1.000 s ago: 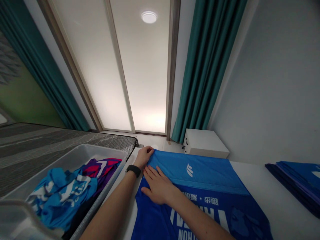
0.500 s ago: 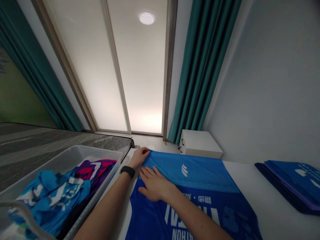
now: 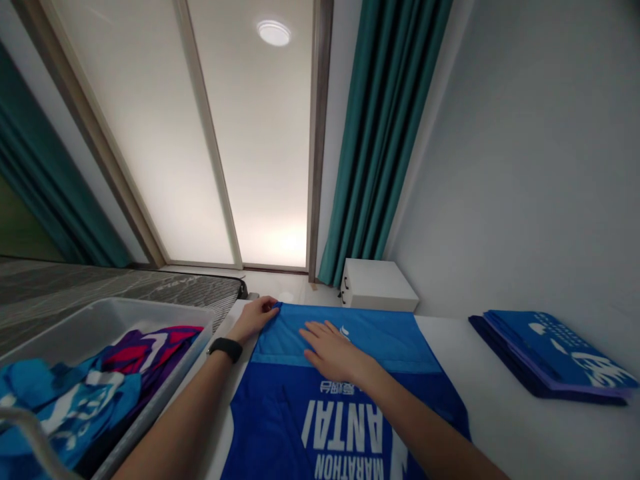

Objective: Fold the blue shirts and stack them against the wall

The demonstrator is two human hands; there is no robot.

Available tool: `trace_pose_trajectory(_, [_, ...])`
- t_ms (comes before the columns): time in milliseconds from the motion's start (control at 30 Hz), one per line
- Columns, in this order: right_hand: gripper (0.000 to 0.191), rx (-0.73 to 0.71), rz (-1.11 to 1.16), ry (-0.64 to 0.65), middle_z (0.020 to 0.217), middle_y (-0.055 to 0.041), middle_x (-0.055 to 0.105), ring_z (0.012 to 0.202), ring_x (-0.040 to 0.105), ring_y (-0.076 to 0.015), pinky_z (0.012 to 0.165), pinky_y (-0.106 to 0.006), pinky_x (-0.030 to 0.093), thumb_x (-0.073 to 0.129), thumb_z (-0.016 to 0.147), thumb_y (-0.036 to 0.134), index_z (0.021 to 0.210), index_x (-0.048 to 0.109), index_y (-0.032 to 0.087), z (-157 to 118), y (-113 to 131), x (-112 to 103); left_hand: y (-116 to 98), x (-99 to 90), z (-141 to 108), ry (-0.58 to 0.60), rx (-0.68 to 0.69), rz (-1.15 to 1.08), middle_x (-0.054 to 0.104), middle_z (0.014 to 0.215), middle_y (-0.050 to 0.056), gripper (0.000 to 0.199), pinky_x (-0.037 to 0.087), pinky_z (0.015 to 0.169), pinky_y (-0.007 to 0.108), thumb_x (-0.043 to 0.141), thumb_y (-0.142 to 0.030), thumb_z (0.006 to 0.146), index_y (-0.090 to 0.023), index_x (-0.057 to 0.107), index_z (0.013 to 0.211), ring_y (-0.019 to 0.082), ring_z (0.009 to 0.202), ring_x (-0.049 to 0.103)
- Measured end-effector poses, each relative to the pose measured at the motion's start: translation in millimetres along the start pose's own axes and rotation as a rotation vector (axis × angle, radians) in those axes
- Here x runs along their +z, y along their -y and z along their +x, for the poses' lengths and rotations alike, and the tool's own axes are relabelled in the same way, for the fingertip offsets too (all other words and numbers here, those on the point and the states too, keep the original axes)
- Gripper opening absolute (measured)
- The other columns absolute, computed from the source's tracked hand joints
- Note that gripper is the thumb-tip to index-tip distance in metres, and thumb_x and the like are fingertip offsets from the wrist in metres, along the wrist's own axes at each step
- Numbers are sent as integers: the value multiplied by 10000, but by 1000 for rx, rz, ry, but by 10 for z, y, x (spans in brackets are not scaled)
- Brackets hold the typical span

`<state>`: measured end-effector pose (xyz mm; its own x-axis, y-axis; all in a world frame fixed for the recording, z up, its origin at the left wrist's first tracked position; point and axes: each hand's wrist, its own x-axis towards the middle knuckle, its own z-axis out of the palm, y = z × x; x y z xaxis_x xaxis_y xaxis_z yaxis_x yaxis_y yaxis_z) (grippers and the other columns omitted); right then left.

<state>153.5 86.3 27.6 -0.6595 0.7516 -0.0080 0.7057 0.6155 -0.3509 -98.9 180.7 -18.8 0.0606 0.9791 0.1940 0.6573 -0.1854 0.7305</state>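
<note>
A blue marathon shirt [image 3: 290,383] lies spread on a white tabletop [image 3: 505,433], its lighter blue band at the far edge. Its white lettering appears upside down to me. My left hand [image 3: 257,317], with a black band on the wrist, is closed on the shirt's far left corner, thumb and fingers pinching the cloth. Flat on the light blue band, my right hand [image 3: 334,348] has its fingers stretched out and partly covers a small white logo.
Left of the table stands a translucent plastic bin [image 3: 165,308] holding crumpled blue, red and purple clothes [image 3: 145,353]. A stack of folded blue and purple clothes [image 3: 545,360] lies at the right, near the wall. Beyond the table is a small white cabinet [image 3: 380,283].
My right hand has slid rightward across the light blue band, away from the left hand. My left hand still pinches the corner. The view has turned slightly right.
</note>
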Motion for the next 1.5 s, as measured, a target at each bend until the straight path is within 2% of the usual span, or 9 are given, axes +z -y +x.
trace_pose_trajectory(300, [505, 305, -118, -207, 1508, -112, 379, 1391, 322, -210, 1157, -428, 192, 285, 972, 302, 1435, 405, 139, -600, -1209, -73, -101, -91, -39, 113, 44, -18, 675, 769, 40, 418, 481, 693, 309, 586, -513, 677, -182, 706, 902, 227, 749, 618])
trace_pose_trajectory(433, [491, 618, -168, -331, 1461, -115, 441, 1346, 377, -214, 1123, -364, 244, 339, 945, 267, 1405, 445, 132, -810, -1761, -91, -82, -69, -30, 120, 8, -25, 691, 801, 43, 422, 491, 695, 313, 593, -532, 669, -189, 696, 894, 240, 777, 630])
trace_pose_trajectory(567, [484, 784, -168, -373, 1390, -178, 499, 1292, 432, -272, 1089, -412, 264, 353, 936, 260, 1373, 467, 88, -968, -2088, -99, -24, -42, -10, 107, -7, -43, 706, 834, 54, 449, 498, 689, 313, 616, -564, 662, -191, 689, 899, 254, 801, 643])
trace_pose_trajectory(733, [385, 837, -103, -361, 1189, -131, 651, 1154, 552, -256, 1037, -425, 300, 332, 952, 305, 1092, 664, 170, -968, -2277, -133, -49, -52, -11, 135, 12, -43, 707, 832, 57, 461, 497, 696, 314, 593, -596, 693, -189, 681, 890, 254, 795, 645])
trace_pose_trajectory(867, [321, 845, -15, -376, 1064, -106, 702, 1051, 610, -238, 989, -404, 338, 404, 925, 329, 920, 691, 185, -909, -2391, -194, -87, -66, -19, 136, 1, -62, 710, 834, 58, 491, 499, 696, 311, 594, -632, 685, -189, 680, 877, 259, 811, 647])
trace_pose_trajectory(967, [256, 806, 68, -415, 1012, -94, 710, 986, 630, -220, 929, -363, 391, 460, 884, 301, 941, 672, 171, -911, -2434, -231, -82, -64, -21, 118, 0, -64, 707, 796, 51, 510, 499, 664, 304, 595, -649, 677, -187, 683, 875, 254, 774, 651])
trace_pose_trajectory(1100, [303, 709, 165, -509, 1023, -99, 684, 962, 626, -189, 845, -289, 449, 409, 880, 293, 1025, 625, 137, -958, -2400, -242, -97, -55, -31, 98, 4, -50, 709, 791, 49, 525, 497, 658, 303, 584, -662, 684, -183, 683, 873, 249, 757, 654])
trace_pose_trajectory(1333, [466, 602, 244, -611, 913, -54, 656, 870, 631, -185, 849, -306, 472, 404, 850, 317, 1257, 533, 130, -1027, -2294, -156, -79, -31, 7, 50, -1, 10, 732, 844, 64, 517, 497, 713, 323, 567, -648, 679, -187, 696, 872, 273, 808, 662])
trace_pose_trajectory(1500, [369, 612, 242, -630, 942, -86, 681, 929, 623, -228, 890, -351, 449, 461, 802, 317, 1075, 654, 159, -1024, -2336, -104, -49, -42, 15, 9, 17, 40, 716, 765, 35, 440, 490, 675, 300, 543, -601, 714, -199, 690, 816, 249, 747, 659])
